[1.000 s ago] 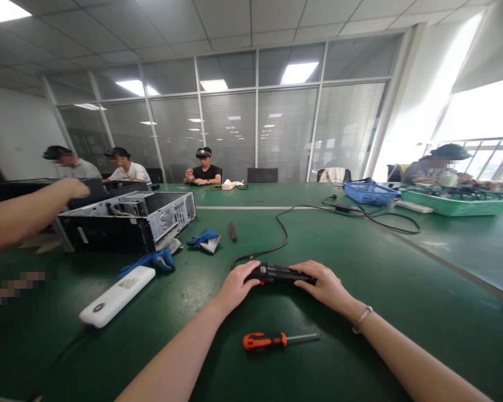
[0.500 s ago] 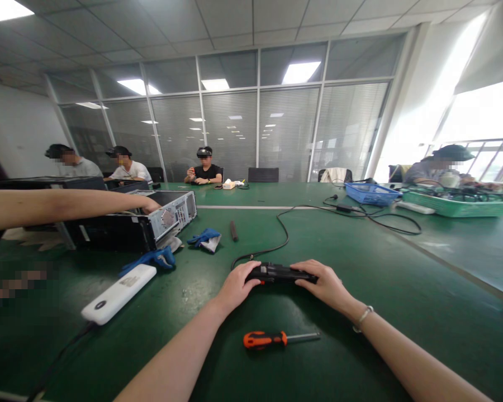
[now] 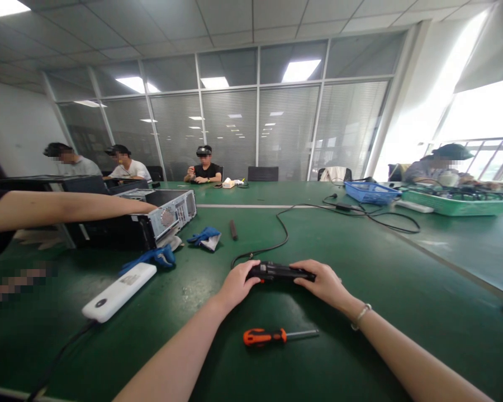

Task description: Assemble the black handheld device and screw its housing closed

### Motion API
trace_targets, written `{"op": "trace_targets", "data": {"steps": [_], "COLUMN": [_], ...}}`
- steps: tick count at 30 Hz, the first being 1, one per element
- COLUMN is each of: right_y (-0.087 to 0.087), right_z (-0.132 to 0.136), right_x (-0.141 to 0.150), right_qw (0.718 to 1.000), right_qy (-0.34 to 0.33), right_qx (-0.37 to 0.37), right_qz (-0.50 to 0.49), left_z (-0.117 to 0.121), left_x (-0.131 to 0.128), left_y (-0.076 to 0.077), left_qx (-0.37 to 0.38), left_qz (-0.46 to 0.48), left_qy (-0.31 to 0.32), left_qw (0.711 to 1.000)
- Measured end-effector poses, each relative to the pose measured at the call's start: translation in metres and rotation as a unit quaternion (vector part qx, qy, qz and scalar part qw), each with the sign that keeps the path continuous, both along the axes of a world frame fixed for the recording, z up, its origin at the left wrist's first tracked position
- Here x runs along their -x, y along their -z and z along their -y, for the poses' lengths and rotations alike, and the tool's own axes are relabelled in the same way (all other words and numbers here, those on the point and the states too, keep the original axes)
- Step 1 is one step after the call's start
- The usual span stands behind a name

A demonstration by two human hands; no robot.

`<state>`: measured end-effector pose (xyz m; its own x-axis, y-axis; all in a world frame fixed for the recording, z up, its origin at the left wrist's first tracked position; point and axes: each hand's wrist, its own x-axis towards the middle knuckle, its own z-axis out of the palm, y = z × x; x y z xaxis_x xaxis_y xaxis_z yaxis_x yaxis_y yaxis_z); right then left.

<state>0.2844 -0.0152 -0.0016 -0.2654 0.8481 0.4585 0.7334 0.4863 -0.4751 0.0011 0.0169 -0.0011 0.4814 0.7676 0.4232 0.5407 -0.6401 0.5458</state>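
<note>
A long, narrow black device with a small red part near its left end lies across the green table in front of me. My left hand is closed around its left end, thumb on the near side. At the other end, my right hand grips it with fingers over the top and thumb in front. What kind of device it is, I cannot make out. A black cable curves from behind my left hand toward the far right. Nearer to me lies an orange-and-black screwdriver, its shaft pointing right.
On the left, a co-worker's arm reaches into an open computer case. Before it are a white power strip and blue gloves. A dark bar lies mid-table. Blue and green baskets stand far right.
My hands and the black device stay almost where they were. The co-worker's hand has gone deeper into the computer case, and the view has shifted very slightly.
</note>
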Motion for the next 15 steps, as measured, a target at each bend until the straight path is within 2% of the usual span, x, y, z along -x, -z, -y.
{"op": "trace_targets", "data": {"steps": [6, 15], "right_y": [-0.0007, -0.0011], "right_z": [-0.0006, 0.0000], "right_x": [-0.0012, -0.0010], "right_qw": [1.000, 0.999], "right_qy": [-0.011, -0.011], "right_qx": [-0.017, -0.019], "right_qz": [-0.016, -0.031], "left_z": [-0.0013, -0.0024], "left_x": [0.0045, 0.0029], "left_y": [0.0049, 0.0033], "left_qx": [-0.030, -0.025], "left_qz": [0.030, 0.045], "left_qy": [0.037, 0.034], "left_qw": [0.998, 0.998]}}
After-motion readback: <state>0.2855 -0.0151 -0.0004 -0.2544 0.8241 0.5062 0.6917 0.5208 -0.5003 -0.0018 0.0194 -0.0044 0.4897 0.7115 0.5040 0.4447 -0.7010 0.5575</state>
